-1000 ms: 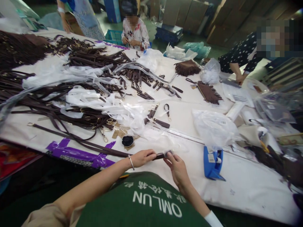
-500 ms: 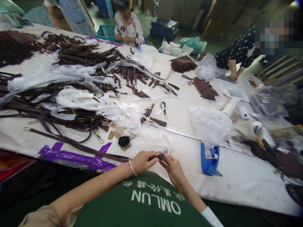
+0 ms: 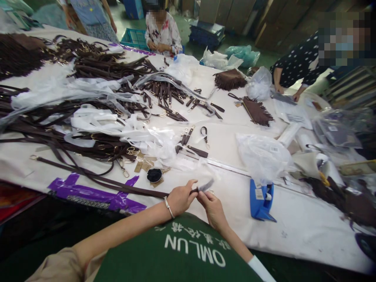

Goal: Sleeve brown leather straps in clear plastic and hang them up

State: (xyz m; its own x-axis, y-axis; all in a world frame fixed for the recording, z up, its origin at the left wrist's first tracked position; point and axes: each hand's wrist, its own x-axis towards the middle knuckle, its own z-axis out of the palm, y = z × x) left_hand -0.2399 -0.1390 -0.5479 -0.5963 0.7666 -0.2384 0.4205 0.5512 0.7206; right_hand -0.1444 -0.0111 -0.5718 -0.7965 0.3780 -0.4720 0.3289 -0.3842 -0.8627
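Observation:
Both of my hands meet at the near edge of a white-covered table [image 3: 293, 219]. My left hand [image 3: 180, 197], with a bracelet on its wrist, pinches the end of a long dark brown strap [image 3: 117, 182] that runs off to the left. My right hand [image 3: 212, 207] is closed on the same strap end, where a clear plastic sleeve [image 3: 205, 185] covers the tip. Just beyond my hands lie a small black round piece [image 3: 154, 175] and several short brown straps [image 3: 188, 145].
Heaps of brown straps [image 3: 88, 129] and clear plastic wrap [image 3: 141, 135] cover the left half. A blue tape dispenser [image 3: 261, 199] stands to the right, behind it a crumpled plastic bag [image 3: 263, 154]. Purple tape [image 3: 94, 194] marks the near edge. Other people work at the far side.
My hands have stayed on the strap end; the left thumb has lifted and the plastic-covered tip now sticks out to the right. The view has shifted slightly.

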